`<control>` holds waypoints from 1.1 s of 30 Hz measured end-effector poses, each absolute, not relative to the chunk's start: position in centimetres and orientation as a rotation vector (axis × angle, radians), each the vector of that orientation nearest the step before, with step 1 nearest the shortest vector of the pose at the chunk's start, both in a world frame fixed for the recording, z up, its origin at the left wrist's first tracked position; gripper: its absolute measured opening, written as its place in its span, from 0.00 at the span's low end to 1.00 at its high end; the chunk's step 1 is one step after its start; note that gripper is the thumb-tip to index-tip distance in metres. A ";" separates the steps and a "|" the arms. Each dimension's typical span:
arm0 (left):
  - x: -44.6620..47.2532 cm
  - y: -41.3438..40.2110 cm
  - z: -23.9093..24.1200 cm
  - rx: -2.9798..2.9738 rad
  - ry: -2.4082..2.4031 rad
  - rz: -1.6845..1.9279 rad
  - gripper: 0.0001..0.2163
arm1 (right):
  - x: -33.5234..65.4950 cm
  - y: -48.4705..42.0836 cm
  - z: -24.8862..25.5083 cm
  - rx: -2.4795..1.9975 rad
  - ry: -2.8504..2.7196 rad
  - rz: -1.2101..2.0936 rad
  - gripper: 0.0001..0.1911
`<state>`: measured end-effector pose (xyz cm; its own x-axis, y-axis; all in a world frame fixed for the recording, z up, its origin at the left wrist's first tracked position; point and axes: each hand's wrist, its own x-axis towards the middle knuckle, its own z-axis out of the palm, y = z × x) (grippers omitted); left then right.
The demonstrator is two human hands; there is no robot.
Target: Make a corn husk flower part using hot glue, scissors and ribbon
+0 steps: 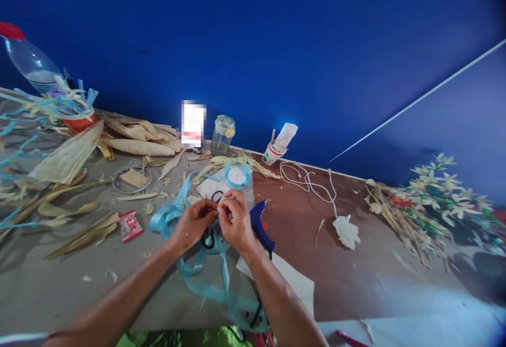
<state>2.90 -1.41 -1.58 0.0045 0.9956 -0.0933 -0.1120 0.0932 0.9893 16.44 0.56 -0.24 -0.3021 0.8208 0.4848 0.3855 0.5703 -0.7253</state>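
Observation:
My left hand (pixel 193 223) and my right hand (pixel 236 220) meet above the table, fingertips pinched together on a small pale piece between them that is too small to name. Loose light blue ribbon (pixel 185 215) trails under and around both hands and runs down toward me. A blue glue gun (pixel 261 225) lies just right of my right hand. Black-handled scissors (pixel 211 218) lie partly hidden beneath my hands. A roll of blue ribbon (pixel 237 176) sits just beyond my fingers on white paper.
Dried corn husks (pixel 71 157) cover the left of the table. A plastic bottle (pixel 35 65), a glass jar (pixel 222 135), a cup (pixel 272 153), a white cord (pixel 312 183), a red packet (pixel 130 225) and a bunch of husk flowers (pixel 430 199) stand around. A blue wall rises behind.

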 end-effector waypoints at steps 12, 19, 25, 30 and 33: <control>2.8 -1.3 -1.3 1.017 1.136 1.143 0.12 | 17.2 1.0 0.4 -1.002 -1.881 0.796 0.05; 2.9 -1.4 -1.9 1.053 1.157 1.154 0.09 | 17.1 0.8 -0.3 -1.014 -1.939 0.681 0.05; 3.0 -1.4 -1.4 0.972 1.105 1.152 0.12 | 16.7 0.5 -0.2 -1.025 -1.889 0.669 0.04; 2.9 -1.4 -1.0 0.855 1.025 1.100 0.14 | 16.3 0.5 0.1 -1.032 -1.802 0.767 0.05; 2.9 -1.4 -0.9 0.838 1.029 1.062 0.15 | 16.3 0.6 0.2 -1.023 -1.755 0.799 0.04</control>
<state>2.87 -1.39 -0.89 0.1454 0.9566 -0.2526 -0.2830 0.2849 0.9158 16.34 0.62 0.24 -0.2293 0.8928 0.3878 0.2935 0.4433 -0.8470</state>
